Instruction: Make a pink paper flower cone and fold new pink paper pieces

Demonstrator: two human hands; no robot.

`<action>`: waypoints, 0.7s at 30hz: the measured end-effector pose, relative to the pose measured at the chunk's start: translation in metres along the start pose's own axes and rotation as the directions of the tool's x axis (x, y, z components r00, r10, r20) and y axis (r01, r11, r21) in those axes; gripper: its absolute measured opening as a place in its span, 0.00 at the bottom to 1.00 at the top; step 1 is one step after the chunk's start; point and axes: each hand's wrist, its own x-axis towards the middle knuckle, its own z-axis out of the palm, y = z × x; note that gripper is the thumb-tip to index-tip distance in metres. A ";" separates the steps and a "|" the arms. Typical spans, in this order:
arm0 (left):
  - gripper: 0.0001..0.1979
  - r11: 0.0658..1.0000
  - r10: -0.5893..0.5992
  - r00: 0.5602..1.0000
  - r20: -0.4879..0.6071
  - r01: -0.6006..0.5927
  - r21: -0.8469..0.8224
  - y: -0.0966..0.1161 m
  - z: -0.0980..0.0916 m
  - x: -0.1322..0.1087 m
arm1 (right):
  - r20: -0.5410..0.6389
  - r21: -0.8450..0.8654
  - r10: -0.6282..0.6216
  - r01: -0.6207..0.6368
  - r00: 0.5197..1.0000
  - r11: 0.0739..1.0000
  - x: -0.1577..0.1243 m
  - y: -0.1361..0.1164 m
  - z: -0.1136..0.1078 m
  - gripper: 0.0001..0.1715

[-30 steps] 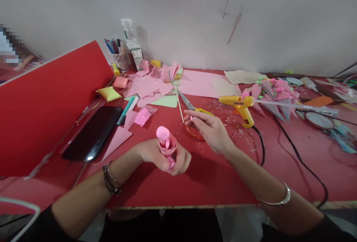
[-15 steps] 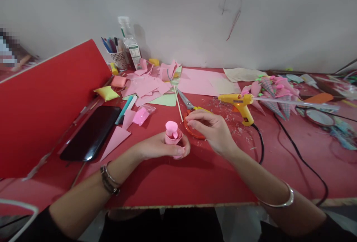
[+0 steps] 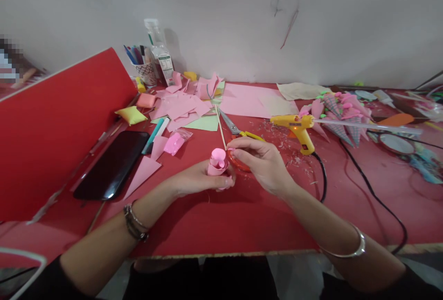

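My left hand (image 3: pixel 202 180) is closed around a small rolled pink paper flower (image 3: pixel 218 161), holding it upright just above the red table (image 3: pixel 242 217). My right hand (image 3: pixel 261 161) is curled beside it, its fingertips pinched at the flower's right edge. Behind the right hand lie yellow-handled scissors (image 3: pixel 237 130) and a thin wooden stick (image 3: pixel 220 129). An orange ring (image 3: pixel 238 164) peeks out under my right fingers.
A yellow glue gun (image 3: pixel 297 127) with a black cord (image 3: pixel 363 184) stands to the right. Pink paper scraps (image 3: pixel 183 106), a black phone (image 3: pixel 112 164), a pink triangle (image 3: pixel 143 171), a red upright board (image 3: pixel 58 124), a pen cup (image 3: pixel 145 71), a bottle (image 3: pixel 161 53) and paper cones (image 3: pixel 339 115) surround the work area.
My left hand lowered and carried the pink flower up-right towards the right hand. My right hand drew in from the scissors until its fingertips met the flower.
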 end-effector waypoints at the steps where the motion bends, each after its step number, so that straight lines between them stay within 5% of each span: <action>1: 0.14 1.000 -0.002 1.000 -0.004 0.003 0.012 0.000 0.000 0.000 | -0.010 0.015 0.014 -0.014 1.000 1.000 0.000 0.000 0.000 0.08; 7: 0.10 0.981 -0.003 0.986 -0.165 0.035 0.191 -0.005 0.004 0.000 | -0.025 0.082 0.024 -0.022 0.999 0.996 0.001 0.003 0.000 0.06; 12: 0.05 0.853 0.284 0.880 -0.381 -0.051 0.520 -0.009 0.005 0.003 | -0.040 0.018 0.029 -0.028 0.999 0.999 0.002 0.006 -0.004 0.06; 16: 0.03 0.616 0.494 0.805 -0.328 -0.058 0.786 -0.011 0.003 0.004 | -0.109 -0.049 -0.011 0.006 0.994 0.999 0.003 0.005 -0.005 0.01; 21: 0.06 0.524 0.584 0.757 -0.294 -0.075 0.848 -0.013 0.002 0.003 | -0.127 -0.111 -0.018 0.003 0.992 0.994 0.002 0.001 -0.003 0.05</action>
